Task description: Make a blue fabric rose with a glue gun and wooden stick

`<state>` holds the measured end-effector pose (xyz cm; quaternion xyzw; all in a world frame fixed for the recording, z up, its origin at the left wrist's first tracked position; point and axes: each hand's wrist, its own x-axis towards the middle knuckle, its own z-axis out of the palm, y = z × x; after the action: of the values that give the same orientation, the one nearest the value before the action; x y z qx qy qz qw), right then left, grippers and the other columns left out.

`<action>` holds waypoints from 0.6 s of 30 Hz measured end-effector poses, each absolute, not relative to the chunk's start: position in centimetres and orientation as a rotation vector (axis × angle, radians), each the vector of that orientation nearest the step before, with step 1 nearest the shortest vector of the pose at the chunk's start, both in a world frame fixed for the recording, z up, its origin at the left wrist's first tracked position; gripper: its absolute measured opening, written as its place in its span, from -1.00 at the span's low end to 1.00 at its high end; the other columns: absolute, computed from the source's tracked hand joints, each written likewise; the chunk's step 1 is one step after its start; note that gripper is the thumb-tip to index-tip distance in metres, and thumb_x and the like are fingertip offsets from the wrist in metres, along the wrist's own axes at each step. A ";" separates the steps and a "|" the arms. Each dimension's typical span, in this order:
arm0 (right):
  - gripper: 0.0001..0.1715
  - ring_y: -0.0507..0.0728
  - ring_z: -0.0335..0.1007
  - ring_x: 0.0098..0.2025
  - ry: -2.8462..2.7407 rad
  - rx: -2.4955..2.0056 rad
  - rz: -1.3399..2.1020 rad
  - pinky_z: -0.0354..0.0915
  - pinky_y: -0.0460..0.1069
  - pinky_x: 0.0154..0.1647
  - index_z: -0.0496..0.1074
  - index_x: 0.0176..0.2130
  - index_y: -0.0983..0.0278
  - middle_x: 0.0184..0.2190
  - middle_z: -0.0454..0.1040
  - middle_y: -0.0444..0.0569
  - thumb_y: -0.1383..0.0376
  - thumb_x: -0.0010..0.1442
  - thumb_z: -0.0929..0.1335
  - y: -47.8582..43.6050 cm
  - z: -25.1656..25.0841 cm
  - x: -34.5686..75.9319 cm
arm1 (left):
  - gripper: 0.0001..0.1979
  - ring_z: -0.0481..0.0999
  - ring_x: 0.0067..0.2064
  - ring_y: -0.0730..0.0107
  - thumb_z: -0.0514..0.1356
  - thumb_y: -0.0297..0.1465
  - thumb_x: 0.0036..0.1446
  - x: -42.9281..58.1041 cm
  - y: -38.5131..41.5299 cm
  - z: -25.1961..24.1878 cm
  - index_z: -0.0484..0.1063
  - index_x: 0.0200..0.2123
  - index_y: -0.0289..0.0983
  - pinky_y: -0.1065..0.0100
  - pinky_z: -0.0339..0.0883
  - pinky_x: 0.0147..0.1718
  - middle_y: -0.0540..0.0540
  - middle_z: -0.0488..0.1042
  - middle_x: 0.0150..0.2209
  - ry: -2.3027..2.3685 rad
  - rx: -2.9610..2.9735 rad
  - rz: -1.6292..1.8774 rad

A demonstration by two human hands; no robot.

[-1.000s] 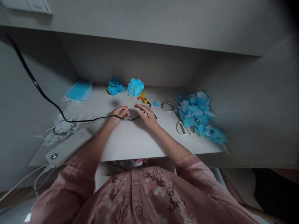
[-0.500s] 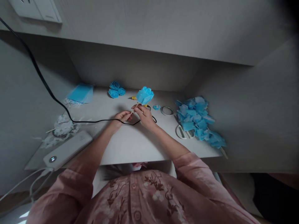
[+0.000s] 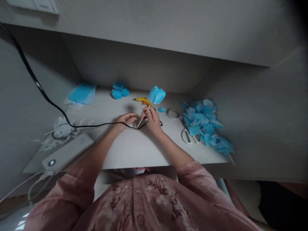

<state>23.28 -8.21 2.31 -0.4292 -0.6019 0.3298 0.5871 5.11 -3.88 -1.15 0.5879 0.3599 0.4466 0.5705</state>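
Flower (image 3: 157, 95) shifted right; hands (image 3: 154, 122) just apart, inside desk edge (image 3: 154, 164)

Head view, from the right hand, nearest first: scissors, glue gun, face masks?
From the right hand:
1. Yellow glue gun: just beyond, slightly left.
2. White-handled scissors: to the right, lower in the view.
3. Blue face masks: far left, toward the back.
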 end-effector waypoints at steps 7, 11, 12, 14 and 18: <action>-0.36 0.03 0.35 -0.43 -1.246 -0.973 0.657 0.33 -0.04 -0.39 0.45 -0.13 0.17 -0.43 0.45 -0.14 -0.30 0.31 0.27 -7.6 3.1 25.5 | -0.71 0.29 -0.67 0.48 0.45 -0.14 -0.03 2.1 -4.4 -0.2 0.59 -0.56 -0.21 0.47 0.05 -0.69 0.03 0.41 -0.69 0.777 1.710 0.493; -0.33 0.01 0.24 -0.50 -1.232 -1.002 0.656 0.22 -0.04 -0.44 0.47 -0.20 0.20 -0.50 0.35 -0.19 -0.32 0.29 0.28 -7.6 3.4 25.7 | -0.54 0.48 -0.65 0.27 0.40 0.04 0.05 1.2 -6.3 1.9 0.70 -0.34 -0.28 0.37 0.22 -0.70 -0.24 0.59 -0.55 0.478 1.510 0.178; -0.31 0.00 0.23 -0.50 -1.234 -1.001 0.659 0.21 -0.04 -0.44 0.47 -0.21 0.20 -0.51 0.33 -0.19 -0.33 0.29 0.28 -7.7 3.4 25.6 | -0.44 0.55 -0.60 0.17 0.39 0.11 0.03 1.4 -6.6 2.3 0.71 -0.25 -0.30 0.32 0.29 -0.67 -0.31 0.63 -0.48 0.412 1.444 0.216; -0.30 0.00 0.22 -0.51 -1.243 -0.987 0.679 0.21 -0.05 -0.44 0.47 -0.22 0.20 -0.53 0.30 -0.21 -0.35 0.28 0.26 -7.8 3.5 25.3 | -0.31 0.64 -0.48 0.04 0.39 0.17 -0.01 2.3 -7.1 2.9 0.69 -0.09 -0.32 0.22 0.41 -0.58 -0.38 0.66 -0.35 0.347 1.342 0.376; -0.29 0.00 0.20 -0.54 -1.304 -0.940 0.736 0.21 -0.05 -0.45 0.45 -0.24 0.19 -0.57 0.26 -0.23 -0.36 0.29 0.24 -8.3 3.6 24.6 | -0.48 0.63 -0.37 0.22 0.44 0.02 0.06 4.6 -7.1 4.3 0.67 -0.14 -0.31 0.24 0.49 -0.35 -0.26 0.67 -0.29 0.555 1.268 0.886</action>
<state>24.56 -8.29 3.56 -0.4113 -0.5705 0.3218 0.6339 4.56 -7.08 4.31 0.5649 0.2472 0.3949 0.6811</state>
